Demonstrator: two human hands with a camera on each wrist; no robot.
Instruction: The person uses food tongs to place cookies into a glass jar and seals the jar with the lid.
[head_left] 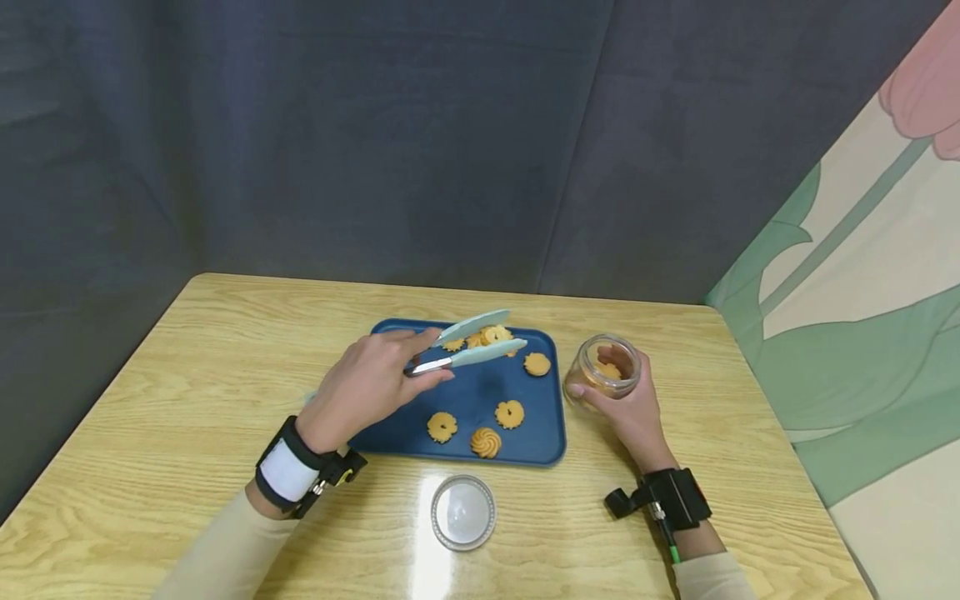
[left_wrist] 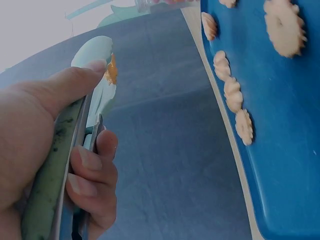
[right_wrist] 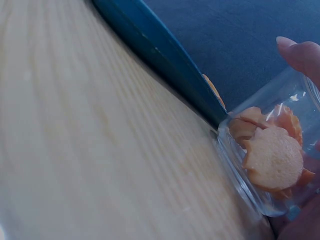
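My left hand (head_left: 371, 383) grips a pair of tongs (head_left: 480, 354) with pale mint tips, held above the blue baking tray (head_left: 472, 400). Between the tips a golden cookie (left_wrist: 112, 70) shows in the left wrist view, mostly hidden by the upper tip. My right hand (head_left: 633, 408) is wrapped around a clear glass jar (head_left: 581, 383), which stands lidless at the tray's right side. Several cookies (right_wrist: 275, 160) lie inside the jar. On the tray, a swirl cookie (head_left: 486, 442) and ring-shaped cookies (head_left: 510, 414) are near the front, with others along the back.
A round clear lid (head_left: 463, 512) lies on the wooden table (head_left: 225, 358) in front of the tray. Behind the table hangs a dark curtain (head_left: 375, 150). A flower-patterned cloth (head_left: 862, 333) borders the right side.
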